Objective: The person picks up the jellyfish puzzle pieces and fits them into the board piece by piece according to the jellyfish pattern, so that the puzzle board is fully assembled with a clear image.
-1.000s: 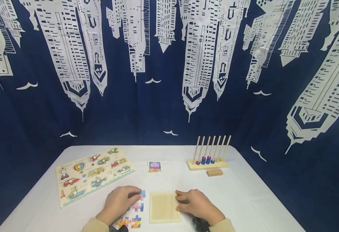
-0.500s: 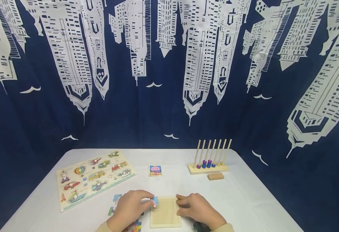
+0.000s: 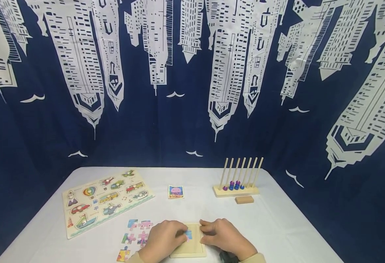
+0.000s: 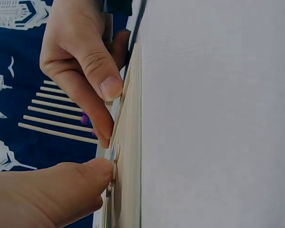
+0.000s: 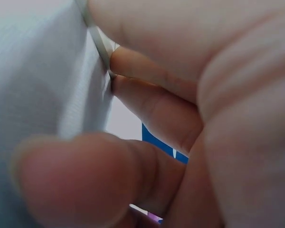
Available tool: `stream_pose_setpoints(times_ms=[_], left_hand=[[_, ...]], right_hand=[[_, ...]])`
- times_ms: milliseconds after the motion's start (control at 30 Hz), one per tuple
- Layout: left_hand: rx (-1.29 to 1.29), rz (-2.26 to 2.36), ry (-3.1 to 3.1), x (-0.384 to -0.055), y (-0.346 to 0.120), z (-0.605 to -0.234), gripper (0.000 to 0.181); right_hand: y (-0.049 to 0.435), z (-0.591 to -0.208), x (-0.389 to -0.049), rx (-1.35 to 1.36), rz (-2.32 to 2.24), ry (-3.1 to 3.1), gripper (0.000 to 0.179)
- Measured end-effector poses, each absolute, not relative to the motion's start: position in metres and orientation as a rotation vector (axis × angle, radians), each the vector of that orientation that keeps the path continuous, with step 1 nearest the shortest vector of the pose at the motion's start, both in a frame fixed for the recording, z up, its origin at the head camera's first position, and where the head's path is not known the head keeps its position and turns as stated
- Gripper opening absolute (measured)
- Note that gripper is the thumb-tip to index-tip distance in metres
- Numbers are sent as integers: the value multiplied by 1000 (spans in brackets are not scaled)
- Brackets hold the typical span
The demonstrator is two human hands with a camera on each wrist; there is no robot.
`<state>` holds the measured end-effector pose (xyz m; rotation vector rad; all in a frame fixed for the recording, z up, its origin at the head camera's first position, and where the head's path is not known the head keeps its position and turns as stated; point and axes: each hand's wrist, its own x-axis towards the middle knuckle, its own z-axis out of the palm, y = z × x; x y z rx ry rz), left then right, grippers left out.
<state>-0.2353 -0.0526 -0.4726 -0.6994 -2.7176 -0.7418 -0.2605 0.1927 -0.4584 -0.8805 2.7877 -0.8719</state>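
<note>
My left hand [image 3: 164, 239] pinches a blue-and-pink jigsaw piece [image 3: 188, 234] between thumb and fingers over the wooden puzzle tray [image 3: 192, 255]. In the left wrist view the piece [image 4: 115, 166] stands tilted, close against the tray's surface. My right hand [image 3: 226, 235] grips the tray's right edge, its thumb and fingertips at the rim. The right wrist view shows those fingers [image 5: 152, 102] against the thin tray edge. Several loose jigsaw pieces [image 3: 143, 237] lie left of the tray, and my left hand hides part of that group.
A vehicle peg puzzle board [image 3: 95, 215] lies at the left. A small octopus picture card [image 3: 176, 191] is behind the tray. At the back right stands a wooden peg rack [image 3: 218, 191] with purple and blue beads, a wooden block [image 3: 244, 199] before it.
My left hand has carried the jigsaw piece rightward from the loose pieces to over the tray, uncovering several pieces at left. My right hand has stayed at the tray's edge.
</note>
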Motion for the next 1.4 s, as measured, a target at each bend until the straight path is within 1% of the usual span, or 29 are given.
stream_pose_setpoints(times_ms=[167, 367, 567, 700, 900, 1033, 1167, 1400], left_hand=[[-755, -659, -2648, -230, -55, -472, 6], [-898, -512, -2580, -224, -55, -472, 1], [-982, -399, -2560, -225, -48, -475, 11], [-1013, -396, -2546, -228, -46, -478, 14], [-1041, -392, -2560, -230, -45, -481, 25], [-1059, -390, -2560, -232, -44, -483, 28], [-1042, -380, -2561, -232, -43, -482, 28], [-953, -394, -2623, -230, -42, -480, 34]], right_hand=[[197, -455, -261, -868, -894, 2760, 42], [198, -457, -261, -882, -926, 2746, 42], [197, -459, -261, -871, -947, 2736, 42], [196, -459, -261, -873, -945, 2742, 41], [195, -458, -261, -869, -919, 2764, 41], [195, -456, -260, -871, -906, 2766, 42], [195, -456, -260, -878, -904, 2765, 42], [195, -457, -261, -877, -913, 2762, 43]])
